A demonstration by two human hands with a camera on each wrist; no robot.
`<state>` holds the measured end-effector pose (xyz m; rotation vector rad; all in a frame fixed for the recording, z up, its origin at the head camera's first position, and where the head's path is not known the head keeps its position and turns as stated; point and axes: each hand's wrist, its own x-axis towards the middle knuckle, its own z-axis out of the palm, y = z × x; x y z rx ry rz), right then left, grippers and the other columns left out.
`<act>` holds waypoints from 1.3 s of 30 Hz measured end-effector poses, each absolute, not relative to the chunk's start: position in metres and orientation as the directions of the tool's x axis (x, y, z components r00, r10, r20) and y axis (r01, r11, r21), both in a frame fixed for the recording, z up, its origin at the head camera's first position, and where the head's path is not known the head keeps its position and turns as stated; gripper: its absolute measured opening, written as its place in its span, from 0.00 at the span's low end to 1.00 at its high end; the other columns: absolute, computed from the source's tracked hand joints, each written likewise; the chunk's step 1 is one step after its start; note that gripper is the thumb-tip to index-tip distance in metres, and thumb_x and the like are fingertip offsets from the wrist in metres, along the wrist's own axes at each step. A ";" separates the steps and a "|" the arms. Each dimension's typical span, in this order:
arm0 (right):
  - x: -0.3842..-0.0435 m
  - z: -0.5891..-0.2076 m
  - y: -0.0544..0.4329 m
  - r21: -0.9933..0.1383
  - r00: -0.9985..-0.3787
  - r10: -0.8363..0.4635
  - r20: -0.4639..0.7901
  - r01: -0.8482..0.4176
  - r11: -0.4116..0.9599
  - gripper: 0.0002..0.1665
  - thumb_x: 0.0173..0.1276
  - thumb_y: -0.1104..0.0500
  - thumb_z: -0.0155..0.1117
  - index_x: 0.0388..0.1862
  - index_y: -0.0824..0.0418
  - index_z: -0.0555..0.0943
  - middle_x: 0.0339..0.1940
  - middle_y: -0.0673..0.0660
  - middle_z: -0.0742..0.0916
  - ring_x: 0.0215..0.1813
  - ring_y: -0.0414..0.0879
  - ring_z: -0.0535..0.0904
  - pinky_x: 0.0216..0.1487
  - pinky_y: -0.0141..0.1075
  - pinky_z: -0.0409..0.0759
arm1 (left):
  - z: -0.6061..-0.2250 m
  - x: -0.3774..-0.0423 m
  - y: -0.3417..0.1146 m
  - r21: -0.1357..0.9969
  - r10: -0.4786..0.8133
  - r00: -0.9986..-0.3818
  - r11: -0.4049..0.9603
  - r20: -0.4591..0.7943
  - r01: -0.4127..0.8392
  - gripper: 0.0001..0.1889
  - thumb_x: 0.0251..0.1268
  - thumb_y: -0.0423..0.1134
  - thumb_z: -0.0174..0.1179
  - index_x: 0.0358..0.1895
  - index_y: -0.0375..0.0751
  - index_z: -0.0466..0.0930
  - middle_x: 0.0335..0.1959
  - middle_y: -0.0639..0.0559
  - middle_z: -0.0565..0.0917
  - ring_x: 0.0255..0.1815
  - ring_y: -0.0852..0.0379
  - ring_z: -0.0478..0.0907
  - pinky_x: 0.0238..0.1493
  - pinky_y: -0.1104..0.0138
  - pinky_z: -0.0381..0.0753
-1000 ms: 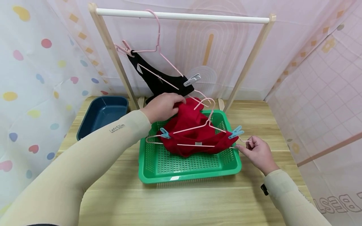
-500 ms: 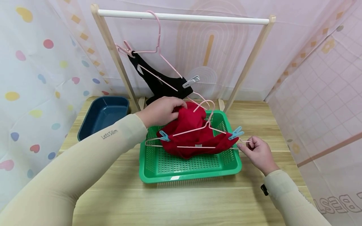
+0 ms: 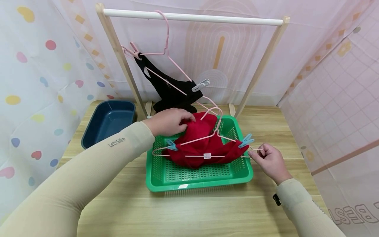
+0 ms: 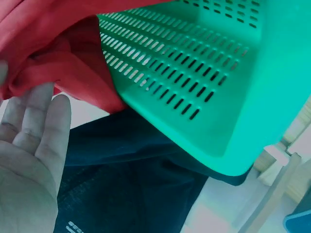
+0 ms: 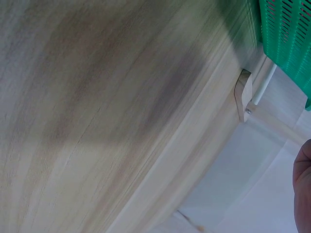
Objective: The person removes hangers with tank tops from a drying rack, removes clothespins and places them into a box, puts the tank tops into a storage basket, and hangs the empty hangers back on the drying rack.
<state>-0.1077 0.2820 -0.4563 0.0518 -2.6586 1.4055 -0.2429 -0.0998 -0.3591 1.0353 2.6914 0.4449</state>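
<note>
In the head view my left hand (image 3: 171,121) pinches the far part of a red garment (image 3: 204,125), its fingers bent over the cloth. The left wrist view shows the fingers (image 4: 36,119) against a fold of that red cloth. A pink hanger (image 3: 198,139) carries the garment, fixed by two light blue clothespins (image 3: 246,140), with a white label (image 3: 207,156) between them. My right hand (image 3: 270,162) grips the hanger's right end. Garment and hanger lie over a green perforated basket (image 3: 199,187). Only a bit of the right hand (image 5: 303,187) enters the right wrist view.
Behind the basket stands a rack with a white rail (image 3: 192,15) and wooden legs. From it hangs a black garment (image 3: 174,90) on a pink hanger, clipped with a grey clothespin (image 3: 200,85) and a pink one. A dark blue tub (image 3: 108,123) sits at the left on the wooden table (image 3: 189,214).
My left hand has come down and nearer with the red cloth, uncovering more of the black garment's lower edge. The held hanger's hook has tipped slightly left; my right hand stays almost still.
</note>
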 end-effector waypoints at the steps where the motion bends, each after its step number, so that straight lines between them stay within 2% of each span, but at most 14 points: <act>1: -0.107 -0.456 0.282 -0.819 -0.990 0.029 0.136 -0.096 0.565 0.28 0.70 0.62 0.75 0.26 0.65 0.63 0.23 0.49 0.68 0.25 0.38 0.64 0.25 0.32 0.63 | -0.360 -0.243 -0.101 0.358 0.674 -0.732 0.711 -0.101 0.606 0.20 0.76 0.39 0.57 0.67 0.53 0.81 0.64 0.50 0.83 0.59 0.51 0.80 0.66 0.55 0.80; 5: -0.108 -0.457 0.283 -0.813 -0.990 0.018 0.142 -0.106 0.573 0.27 0.70 0.62 0.75 0.26 0.65 0.62 0.22 0.49 0.67 0.26 0.38 0.64 0.24 0.33 0.63 | -0.363 -0.246 -0.103 0.369 0.625 -0.772 0.749 -0.117 0.551 0.25 0.75 0.41 0.51 0.73 0.55 0.76 0.67 0.49 0.78 0.57 0.51 0.78 0.63 0.54 0.82; 9: -0.108 -0.457 0.282 -0.818 -0.990 0.017 0.140 -0.106 0.565 0.28 0.70 0.62 0.75 0.26 0.65 0.62 0.22 0.49 0.67 0.26 0.38 0.63 0.25 0.33 0.63 | -0.367 -0.249 -0.102 0.333 0.569 -0.810 0.798 -0.144 0.502 0.27 0.80 0.54 0.53 0.77 0.52 0.72 0.72 0.45 0.75 0.66 0.47 0.76 0.69 0.49 0.79; 12: -0.108 -0.457 0.282 -0.817 -0.990 0.016 0.142 -0.108 0.566 0.28 0.70 0.62 0.74 0.26 0.65 0.62 0.22 0.49 0.67 0.26 0.38 0.63 0.25 0.33 0.63 | -0.372 -0.253 -0.099 0.274 0.537 -0.819 0.833 -0.199 0.480 0.35 0.77 0.63 0.55 0.80 0.50 0.68 0.76 0.42 0.73 0.75 0.42 0.71 0.74 0.46 0.74; 14: -0.108 -0.458 0.282 -0.814 -0.989 0.015 0.144 -0.109 0.570 0.28 0.70 0.63 0.74 0.26 0.65 0.62 0.22 0.48 0.67 0.26 0.38 0.64 0.25 0.33 0.63 | -0.375 -0.254 -0.096 0.231 0.524 -0.817 0.849 -0.242 0.476 0.39 0.76 0.64 0.56 0.82 0.48 0.64 0.78 0.40 0.71 0.79 0.40 0.67 0.77 0.45 0.70; 17: -0.108 -0.458 0.282 -0.815 -0.990 0.017 0.142 -0.107 0.569 0.28 0.70 0.62 0.74 0.26 0.65 0.62 0.22 0.48 0.67 0.26 0.38 0.64 0.24 0.33 0.63 | -0.380 -0.257 -0.093 0.170 0.522 -0.806 0.853 -0.280 0.494 0.40 0.77 0.62 0.57 0.83 0.46 0.62 0.79 0.40 0.71 0.82 0.38 0.63 0.81 0.46 0.65; 21: -0.107 -0.458 0.282 -0.816 -0.991 0.020 0.136 -0.100 0.569 0.28 0.70 0.62 0.75 0.26 0.65 0.62 0.22 0.48 0.66 0.25 0.38 0.63 0.24 0.33 0.62 | -0.384 -0.259 -0.091 0.098 0.550 -0.791 0.832 -0.268 0.546 0.37 0.77 0.56 0.60 0.82 0.44 0.64 0.75 0.40 0.76 0.80 0.40 0.67 0.82 0.49 0.63; 27: -0.107 -0.457 0.280 -0.822 -0.991 0.023 0.135 -0.099 0.561 0.28 0.70 0.61 0.74 0.25 0.65 0.62 0.22 0.49 0.67 0.25 0.37 0.64 0.24 0.32 0.63 | -0.388 -0.262 -0.091 0.055 0.585 -0.788 0.808 -0.193 0.587 0.28 0.77 0.46 0.63 0.75 0.41 0.74 0.71 0.40 0.80 0.73 0.42 0.75 0.78 0.51 0.70; 32: -0.107 -0.458 0.280 -0.822 -0.991 0.026 0.130 -0.093 0.561 0.28 0.71 0.61 0.74 0.25 0.65 0.62 0.22 0.49 0.68 0.25 0.38 0.64 0.24 0.32 0.63 | -0.389 -0.262 -0.092 0.113 0.580 -0.802 0.814 -0.141 0.569 0.20 0.78 0.42 0.61 0.68 0.44 0.82 0.66 0.43 0.84 0.67 0.44 0.80 0.72 0.51 0.78; 39: -0.107 -0.458 0.281 -0.821 -0.990 0.027 0.137 -0.098 0.562 0.28 0.71 0.62 0.74 0.25 0.65 0.62 0.21 0.49 0.67 0.25 0.37 0.63 0.24 0.32 0.63 | -0.383 -0.261 -0.097 0.236 0.622 -0.778 0.772 -0.088 0.590 0.11 0.79 0.38 0.59 0.55 0.47 0.88 0.56 0.49 0.89 0.55 0.48 0.84 0.63 0.54 0.83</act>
